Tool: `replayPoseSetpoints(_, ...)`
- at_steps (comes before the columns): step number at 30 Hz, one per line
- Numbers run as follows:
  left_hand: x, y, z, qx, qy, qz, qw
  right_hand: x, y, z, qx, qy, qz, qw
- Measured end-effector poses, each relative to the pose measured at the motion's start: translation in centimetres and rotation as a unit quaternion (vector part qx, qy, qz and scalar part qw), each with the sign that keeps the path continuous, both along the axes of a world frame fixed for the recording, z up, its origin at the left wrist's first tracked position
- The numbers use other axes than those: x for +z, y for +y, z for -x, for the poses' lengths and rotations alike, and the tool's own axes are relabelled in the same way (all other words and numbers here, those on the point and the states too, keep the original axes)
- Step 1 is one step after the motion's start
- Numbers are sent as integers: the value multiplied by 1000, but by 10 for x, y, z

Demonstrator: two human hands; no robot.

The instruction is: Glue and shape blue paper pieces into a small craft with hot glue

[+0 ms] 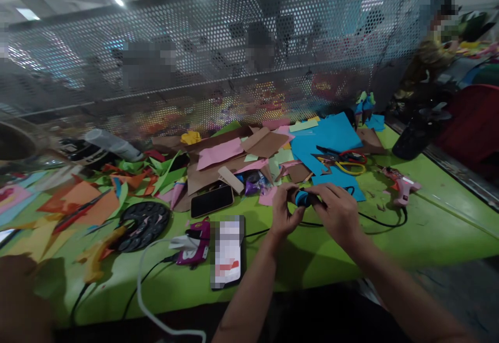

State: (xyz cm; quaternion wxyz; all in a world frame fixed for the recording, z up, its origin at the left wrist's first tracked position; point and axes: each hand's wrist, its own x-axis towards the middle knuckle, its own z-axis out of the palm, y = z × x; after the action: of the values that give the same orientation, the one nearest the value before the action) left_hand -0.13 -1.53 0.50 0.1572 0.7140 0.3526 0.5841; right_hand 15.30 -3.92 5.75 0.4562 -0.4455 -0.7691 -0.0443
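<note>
Both hands meet over the near middle of the green table. My left hand curls its fingers and thumb around a small blue-and-black piece, perhaps rolled paper; its exact kind is unclear. From the other side, my right hand pinches the dark end of the same piece. Blue paper sheets lie just beyond the hands, with yellow-handled scissors on them. To the right rests a pink glue gun, its black cord running behind my wrists.
Left of my arms are a lit phone, a dark phone, a purple tissue pack, a black round palette and a yellow glue gun. Paper scraps spread before a perforated metal screen. A dark tumbler stands right.
</note>
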Motion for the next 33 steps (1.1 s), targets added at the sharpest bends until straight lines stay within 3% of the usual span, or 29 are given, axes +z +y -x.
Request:
replayPoseSetpoints(5,2,-2,-1,1,8,21,1000,2,0,-1,-8,-13,2,1000)
replayPoseSetpoints(15,4,-1,-1,3,46,-6,999,1,4,-9,17,-64,-30,997)
replayPoseSetpoints(33,4,0,-2,4,61,-123,990,2,1,-18,54,-43,-55,996)
